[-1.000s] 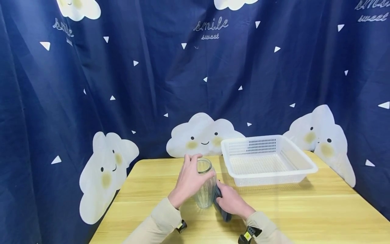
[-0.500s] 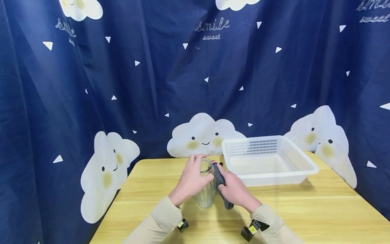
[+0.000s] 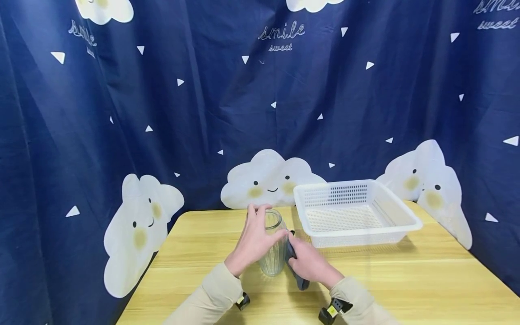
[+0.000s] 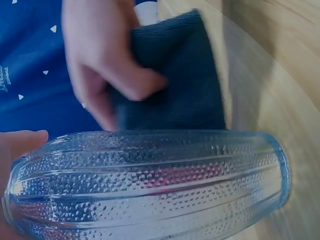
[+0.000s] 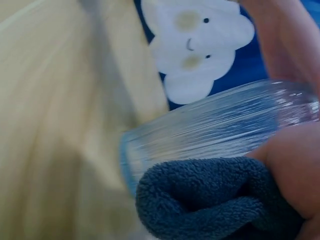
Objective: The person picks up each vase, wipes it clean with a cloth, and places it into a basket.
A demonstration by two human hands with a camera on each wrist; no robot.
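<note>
A clear ribbed glass vase (image 3: 272,259) with a dimpled surface stands upright on the wooden table. My left hand (image 3: 255,237) grips it around the top, with fingers at the far side of the rim and thumb on the right. In my right hand (image 3: 312,262) is a folded dark grey-blue towel (image 4: 185,65), held against the vase's right side. The towel's thick rolled fold (image 5: 200,200) shows in the right wrist view, right beside the glass. Through the vase in the left wrist view, a pinkish patch shows.
A white perforated plastic basket (image 3: 361,234) stands behind and to the right of my right hand. A dark blue curtain (image 3: 227,99) printed with clouds hangs behind the table (image 3: 406,280). Each wrist wears a small black strapped device.
My right hand slid up the side of the vase with the towel, then came back down. The left hand has stayed at the vase's top.
</note>
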